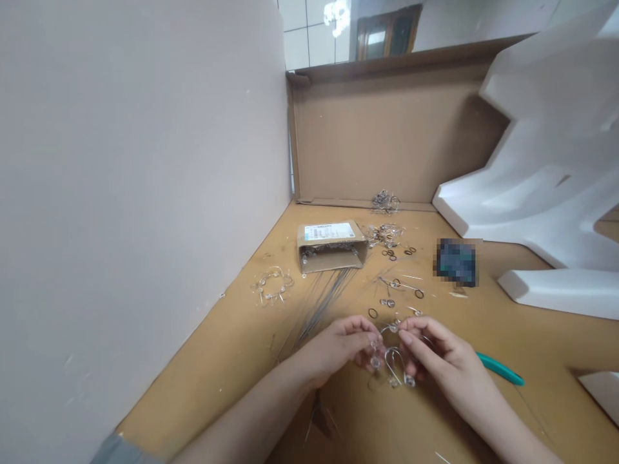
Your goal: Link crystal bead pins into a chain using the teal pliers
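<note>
Between my two hands is a ring of bent silver wire with clear beads, its lower loops hanging under my fingers. My left hand pinches the left side of this beaded wire ring, and some clear beads show at its fingertips. On the opposite side, the thumb and index finger of my right hand close on the wire near a bead at the top. Just beyond my fingers lie small dark rings and loose beads. A teal plier handle sticks out from behind my right hand.
An open cardboard box stands behind a bundle of straight wires. Another beaded wire ring lies at left. Wire pieces pile up beside the box. White foam pieces border the right, a cardboard wall the back.
</note>
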`<state>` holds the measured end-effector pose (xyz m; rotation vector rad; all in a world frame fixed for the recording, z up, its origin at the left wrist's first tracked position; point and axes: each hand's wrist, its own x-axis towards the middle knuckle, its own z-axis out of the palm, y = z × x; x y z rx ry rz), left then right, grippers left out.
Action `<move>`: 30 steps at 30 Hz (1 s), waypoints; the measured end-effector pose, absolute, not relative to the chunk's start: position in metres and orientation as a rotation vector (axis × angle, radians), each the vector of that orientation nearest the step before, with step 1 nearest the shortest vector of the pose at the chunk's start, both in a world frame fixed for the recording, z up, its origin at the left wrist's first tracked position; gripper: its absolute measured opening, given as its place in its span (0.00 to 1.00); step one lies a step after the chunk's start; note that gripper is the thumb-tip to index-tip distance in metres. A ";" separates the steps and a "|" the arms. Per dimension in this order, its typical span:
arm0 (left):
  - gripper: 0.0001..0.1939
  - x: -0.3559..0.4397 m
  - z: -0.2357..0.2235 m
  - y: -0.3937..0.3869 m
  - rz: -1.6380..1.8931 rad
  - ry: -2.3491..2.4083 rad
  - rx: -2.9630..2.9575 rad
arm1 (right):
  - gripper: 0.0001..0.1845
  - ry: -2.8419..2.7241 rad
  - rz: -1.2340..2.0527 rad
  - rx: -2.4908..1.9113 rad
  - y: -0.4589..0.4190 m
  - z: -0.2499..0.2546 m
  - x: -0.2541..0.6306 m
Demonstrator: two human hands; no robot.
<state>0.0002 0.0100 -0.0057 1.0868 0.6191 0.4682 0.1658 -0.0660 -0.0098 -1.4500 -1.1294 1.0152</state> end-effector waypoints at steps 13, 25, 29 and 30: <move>0.13 -0.001 -0.001 0.015 0.547 0.572 0.868 | 0.19 -0.991 1.022 -1.468 -0.065 0.001 0.166; 0.09 -0.001 0.004 -0.004 0.726 0.967 2.379 | 0.18 -0.836 1.183 -1.402 -0.066 0.005 0.164; 0.09 0.001 0.002 -0.005 0.524 1.012 2.472 | 0.19 -0.801 1.278 -1.384 -0.067 0.009 0.161; 0.09 0.002 0.001 -0.005 0.511 1.016 2.453 | 0.19 -0.793 1.288 -1.383 -0.067 0.009 0.161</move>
